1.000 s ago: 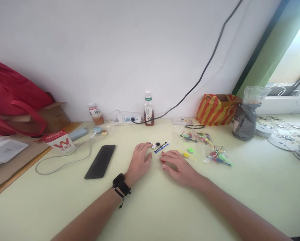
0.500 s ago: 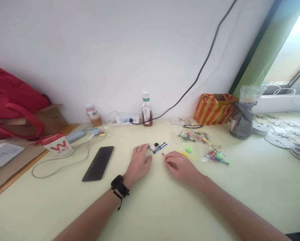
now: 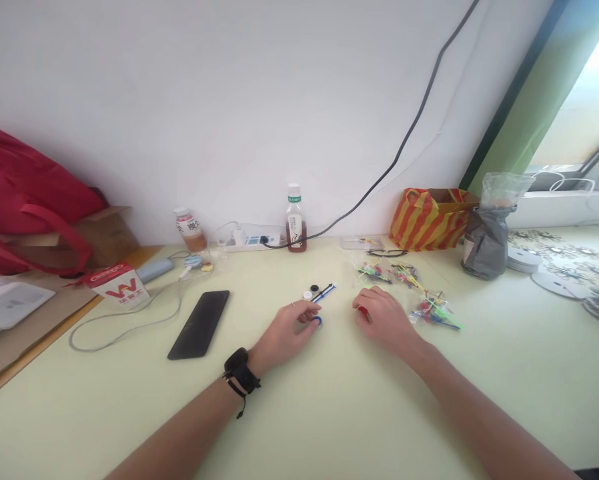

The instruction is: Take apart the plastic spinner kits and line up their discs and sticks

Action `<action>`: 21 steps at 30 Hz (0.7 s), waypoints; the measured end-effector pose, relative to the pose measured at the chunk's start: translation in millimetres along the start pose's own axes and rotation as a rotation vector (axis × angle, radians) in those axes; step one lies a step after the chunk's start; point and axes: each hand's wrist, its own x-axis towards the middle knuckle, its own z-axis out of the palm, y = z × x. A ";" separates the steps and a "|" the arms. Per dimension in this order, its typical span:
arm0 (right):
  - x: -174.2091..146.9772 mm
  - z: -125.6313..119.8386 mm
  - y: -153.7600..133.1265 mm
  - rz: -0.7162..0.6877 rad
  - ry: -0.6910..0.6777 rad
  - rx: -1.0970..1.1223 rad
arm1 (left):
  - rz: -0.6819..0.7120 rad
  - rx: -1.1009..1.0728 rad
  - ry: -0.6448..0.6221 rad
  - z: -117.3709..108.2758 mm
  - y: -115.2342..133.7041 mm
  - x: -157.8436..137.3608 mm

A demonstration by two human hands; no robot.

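Two hands [image 3: 284, 333] [image 3: 385, 321] hold a blue piece [image 3: 319, 321] and a red piece [image 3: 363, 311].

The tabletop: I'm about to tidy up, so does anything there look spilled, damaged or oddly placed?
I see nothing spilled or broken. One oddity: the black cable droops from above and appears to cross in front of the upright green-banded bottle towards the power strip, so it might snag.
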 end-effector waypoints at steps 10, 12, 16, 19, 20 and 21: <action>-3.7 -1.2 -8.2 -0.075 0.024 0.147 | 0.017 0.284 0.083 -1.4 1.6 -0.8; -6.8 1.1 -19.6 -0.102 -0.010 0.247 | -0.024 0.335 0.083 -1.5 -0.2 0.0; -11.4 2.8 -35.5 -0.145 -0.097 0.322 | -0.031 0.361 0.090 -1.3 -0.3 -0.2; -11.6 3.1 -38.3 -0.162 -0.147 0.323 | 0.003 0.338 0.091 -1.3 1.2 -0.2; -11.4 3.5 -37.9 -0.165 -0.150 0.325 | 0.014 0.335 0.093 -1.4 1.5 0.0; -11.1 4.1 -37.2 -0.166 -0.147 0.330 | 0.022 0.338 0.097 -1.5 1.8 0.3</action>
